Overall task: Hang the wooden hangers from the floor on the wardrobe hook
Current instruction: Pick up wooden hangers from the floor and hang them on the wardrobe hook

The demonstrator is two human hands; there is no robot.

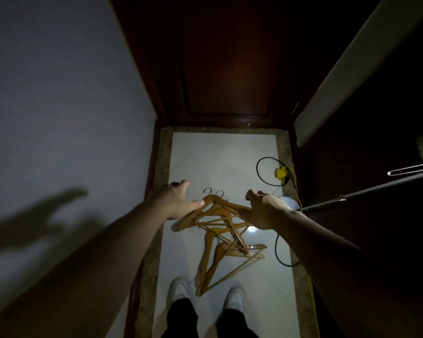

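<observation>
Several wooden hangers (226, 230) with metal hooks lie in a tangled pile on the white tiled floor (220, 162), in front of my feet. My left hand (177, 202) is stretched out over the pile's left end, fingers spread, thumb near the top hanger's shoulder. Over the right end hovers my right hand (264, 209), its fingers bent downward with nothing in them. Neither hand visibly grips a hanger. A chrome wardrobe hook (406, 172) sticks out of the dark open wardrobe at the right, with a dark rod (364, 194) just below it.
A black cable (260, 175) and a yellow cord with a yellow plug (281, 172) lie along the floor's right side, beside a white round object (289, 203). A dark wooden door (230, 69) closes the far end. A pale wall (59, 106) runs on the left. My white shoes (180, 289) stand below the pile.
</observation>
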